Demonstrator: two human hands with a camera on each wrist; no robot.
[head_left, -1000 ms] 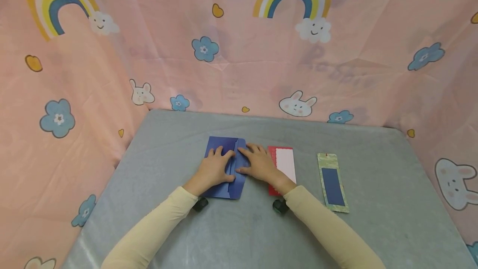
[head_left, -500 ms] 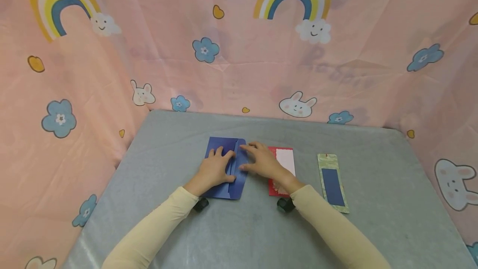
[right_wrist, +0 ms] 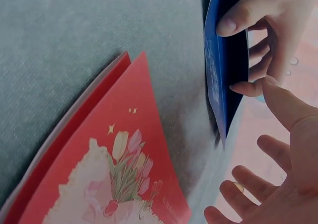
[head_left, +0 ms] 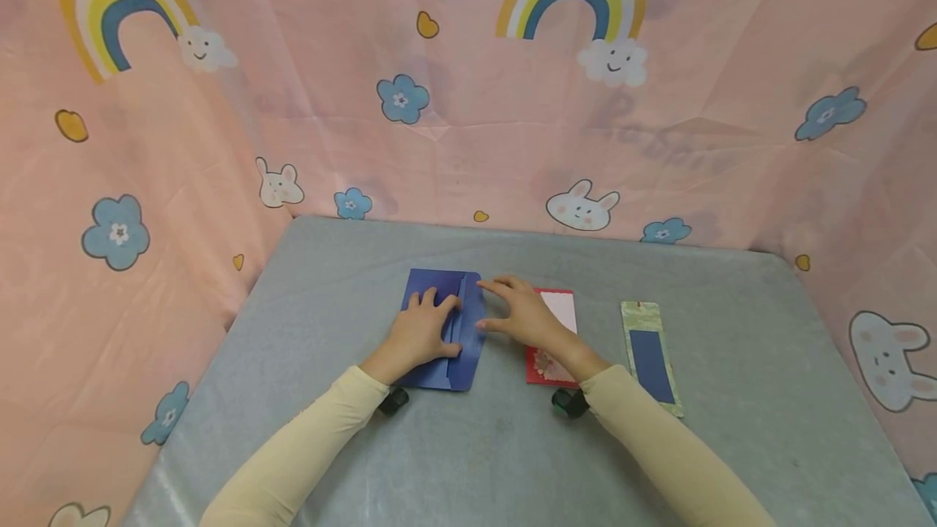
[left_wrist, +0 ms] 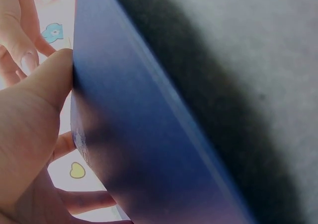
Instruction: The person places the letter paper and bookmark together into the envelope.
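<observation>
A blue envelope (head_left: 433,280) lies on the table with its flap (head_left: 465,364) folded out to the right. My left hand (head_left: 417,333) rests on the envelope, fingers spread, thumb and forefinger pressing beside the flap's fold. From the right wrist, a dark gap shows along the envelope (right_wrist: 212,65) under the left hand's thumb. Just off the flap's right edge is my right hand (head_left: 529,314), its fingers apart and holding nothing. Partly under the right forearm lies a red card (head_left: 560,307) with a pale panel; the right wrist view shows tulips printed on the card (right_wrist: 141,110).
Farther right lies a narrow green card (head_left: 642,315) with a dark blue panel, close to the right sleeve (head_left: 659,446). The grey cloth-covered table (head_left: 468,462) ends at a pink printed curtain (head_left: 468,153) on the back and sides.
My right hand has drawn back to the right, its fingertips moving off the flap to its right edge. The left hand and envelope stay in place.
</observation>
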